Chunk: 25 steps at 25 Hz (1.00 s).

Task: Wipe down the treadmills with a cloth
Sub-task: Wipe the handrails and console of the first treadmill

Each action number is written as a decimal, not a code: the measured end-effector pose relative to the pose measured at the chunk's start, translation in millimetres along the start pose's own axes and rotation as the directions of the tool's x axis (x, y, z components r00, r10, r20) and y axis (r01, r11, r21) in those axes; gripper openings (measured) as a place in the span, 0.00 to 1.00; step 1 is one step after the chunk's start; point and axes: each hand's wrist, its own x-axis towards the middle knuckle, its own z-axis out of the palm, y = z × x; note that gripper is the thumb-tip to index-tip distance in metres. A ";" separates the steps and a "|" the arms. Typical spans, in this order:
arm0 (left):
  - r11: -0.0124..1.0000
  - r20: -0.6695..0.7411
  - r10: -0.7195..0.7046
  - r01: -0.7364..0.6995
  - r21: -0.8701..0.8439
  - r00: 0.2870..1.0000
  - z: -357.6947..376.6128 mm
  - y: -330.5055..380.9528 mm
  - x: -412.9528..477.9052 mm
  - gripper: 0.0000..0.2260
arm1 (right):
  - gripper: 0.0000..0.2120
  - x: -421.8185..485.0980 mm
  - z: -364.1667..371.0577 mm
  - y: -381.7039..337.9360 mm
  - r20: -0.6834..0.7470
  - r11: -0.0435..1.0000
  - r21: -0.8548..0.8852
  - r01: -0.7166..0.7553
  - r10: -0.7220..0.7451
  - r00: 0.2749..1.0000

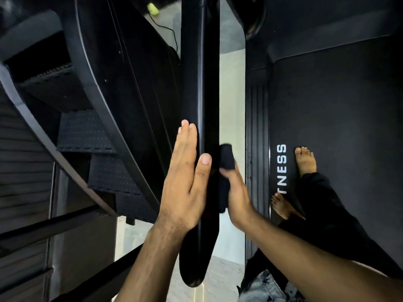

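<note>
Mid-wipe on the treadmill handrail [206,105], the black bar running down the centre of the frame: left hand [185,175] lies flat with straight fingers against its left face, thumb over the top, bracing it. Right hand [236,192] grips the dark cloth [226,159] just right of centre, pressed to the rail's right face. Next move, as I read it: slide the cloth along the rail toward the lower end, keeping pressure; belt [338,127] at right looks not yet done.

We saw the black cloth [225,171] bunched against the treadmill's glossy black handrail [206,94], above its dark belt [338,127].
</note>
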 end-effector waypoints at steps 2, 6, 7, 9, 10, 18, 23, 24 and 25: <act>1.000 -0.004 -0.002 0.002 0.009 1.000 0.5 0.4 11.8 0.28 | 0.27 16.0 -0.4 -11.5 0.029 1.000 0.019 0.004 -0.005 1.000; 1.000 -0.003 -0.009 0.009 0.020 1.000 -3.6 4.1 39.8 0.28 | 0.24 55.3 15.9 -34.5 -0.001 1.000 -0.010 0.022 -0.022 1.000; 1.000 -0.001 -0.013 0.013 0.013 1.000 -4.9 5.9 46.1 0.28 | 0.24 49.0 12.3 -27.7 0.016 1.000 0.003 -0.019 0.019 1.000; 1.000 0.004 -0.013 0.013 0.006 1.000 -7.5 7.2 59.4 0.28 | 0.22 50.4 11.1 -30.8 0.013 0.996 0.030 -0.082 0.082 0.997; 1.000 0.007 -0.011 0.011 0.006 1.000 -8.4 7.3 65.5 0.28 | 0.22 70.9 10.5 -40.0 0.013 0.997 0.038 -0.065 0.065 0.998; 1.000 0.003 0.004 -0.004 0.002 1.000 -13.9 10.2 101.9 0.27 | 0.21 124.3 25.5 -69.3 0.015 0.993 0.084 -0.079 0.078 0.997; 1.000 0.003 0.007 -0.007 -0.003 1.000 -18.3 14.5 131.2 0.26 | 0.22 136.8 37.9 -74.3 -0.013 0.996 0.076 -0.044 0.045 0.999; 1.000 0.002 0.008 -0.008 -0.011 1.000 -17.9 15.4 132.7 0.26 | 0.21 132.8 36.6 -76.0 -0.002 0.990 0.098 -0.097 0.098 0.995; 1.000 0.004 0.013 -0.013 -0.012 1.000 -17.8 14.9 134.6 0.26 | 0.22 146.0 35.3 -83.8 0.004 0.986 0.112 -0.121 0.121 0.993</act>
